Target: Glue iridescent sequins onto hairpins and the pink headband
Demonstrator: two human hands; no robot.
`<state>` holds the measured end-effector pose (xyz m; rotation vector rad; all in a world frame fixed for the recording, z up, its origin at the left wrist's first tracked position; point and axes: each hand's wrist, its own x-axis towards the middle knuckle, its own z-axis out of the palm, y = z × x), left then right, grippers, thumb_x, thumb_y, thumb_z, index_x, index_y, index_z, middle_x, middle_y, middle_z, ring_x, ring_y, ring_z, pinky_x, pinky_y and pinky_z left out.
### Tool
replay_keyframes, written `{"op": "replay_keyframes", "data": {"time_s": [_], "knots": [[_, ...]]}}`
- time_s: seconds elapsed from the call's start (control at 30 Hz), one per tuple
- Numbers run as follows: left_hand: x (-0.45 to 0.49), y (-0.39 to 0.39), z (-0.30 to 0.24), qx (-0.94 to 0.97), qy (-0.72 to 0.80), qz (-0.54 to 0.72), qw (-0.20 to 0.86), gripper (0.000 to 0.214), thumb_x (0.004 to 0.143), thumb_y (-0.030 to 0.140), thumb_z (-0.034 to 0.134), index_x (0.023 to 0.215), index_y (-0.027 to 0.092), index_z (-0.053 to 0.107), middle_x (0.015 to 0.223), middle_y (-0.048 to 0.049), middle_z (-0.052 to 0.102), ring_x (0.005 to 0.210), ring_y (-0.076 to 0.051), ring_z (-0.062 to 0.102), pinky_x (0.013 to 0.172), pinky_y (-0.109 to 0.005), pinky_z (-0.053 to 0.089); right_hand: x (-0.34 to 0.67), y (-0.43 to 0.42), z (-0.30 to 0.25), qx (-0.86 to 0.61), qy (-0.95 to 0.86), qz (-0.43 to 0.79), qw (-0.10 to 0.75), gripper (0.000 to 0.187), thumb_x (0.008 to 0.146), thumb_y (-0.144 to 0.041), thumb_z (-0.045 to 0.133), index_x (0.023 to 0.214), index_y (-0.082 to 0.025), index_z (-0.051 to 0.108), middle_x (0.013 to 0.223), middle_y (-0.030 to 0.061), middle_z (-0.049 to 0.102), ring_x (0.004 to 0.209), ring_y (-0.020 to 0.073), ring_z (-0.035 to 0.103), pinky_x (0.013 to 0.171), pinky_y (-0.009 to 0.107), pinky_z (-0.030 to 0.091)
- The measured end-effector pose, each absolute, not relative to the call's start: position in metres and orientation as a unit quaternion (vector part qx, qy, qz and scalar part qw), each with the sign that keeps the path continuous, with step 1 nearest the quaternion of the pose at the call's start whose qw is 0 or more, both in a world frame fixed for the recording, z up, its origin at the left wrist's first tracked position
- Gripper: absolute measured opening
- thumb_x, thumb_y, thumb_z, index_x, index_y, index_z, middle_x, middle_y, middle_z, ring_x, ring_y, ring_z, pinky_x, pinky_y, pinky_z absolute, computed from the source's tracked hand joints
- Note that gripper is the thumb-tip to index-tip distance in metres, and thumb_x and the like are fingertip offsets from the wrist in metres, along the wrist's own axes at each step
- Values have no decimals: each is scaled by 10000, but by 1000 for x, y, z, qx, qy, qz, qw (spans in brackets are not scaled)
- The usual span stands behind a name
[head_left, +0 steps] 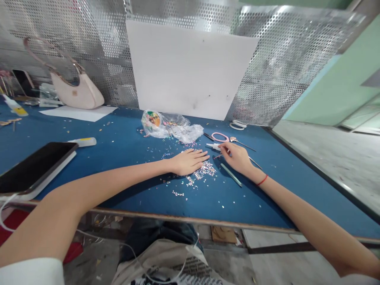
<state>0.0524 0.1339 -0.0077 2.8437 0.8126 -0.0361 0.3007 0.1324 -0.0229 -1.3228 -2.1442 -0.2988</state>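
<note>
My left hand (191,161) lies flat, palm down and fingers stretched, on a loose pile of shiny sequins (206,169) on the blue tabletop. To its right, my right hand (236,157) is closed, thumb and fingers pinched on a thin stick (218,156) whose near end pokes out. Another thin rod (255,162) shows beyond the hand's far side. A white-nozzled glue bottle (213,146) lies at my right fingertips, partly hidden by them. Between the hands and nearer me rest pale green tweezers (230,175).
Behind my hands lie a crumpled clear plastic bag (190,133), a pink ring (220,137), a long hairpin (243,144) and white rings (238,125). To the left are a tablet (38,164), another glue bottle (84,141) and a handbag (78,91). A white board (190,67) leans at the back.
</note>
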Motion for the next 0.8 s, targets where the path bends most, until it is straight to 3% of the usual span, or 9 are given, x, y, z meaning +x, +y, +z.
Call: {"op": "replay_keyframes", "data": {"time_s": [0.23,0.43,0.8], "knots": [[36,147,-7,943,316,1,108,635,972,513,64,1540,234,127,1608,8,86,1485,-200,37,1192,-476,2,298,130,-22,-486,-818,-108,288,197,910,-195,450,924,-176,645,854,73,729,683,191,660,651,297,469],[42,155,-8,928,363,-27,84,683,960,523,68,1541,165,100,1608,-29,57,1485,-232,16,1183,-518,5,298,130,-21,-472,-824,-118,291,215,917,-197,442,932,-170,655,875,83,729,722,194,666,652,297,470],[81,120,-12,961,258,-20,95,642,986,467,59,1536,142,125,1602,-4,104,1484,-167,16,1203,-426,-11,298,128,-20,-432,-833,-151,312,213,925,-176,432,935,-154,643,873,83,728,721,186,664,639,284,468]]}}
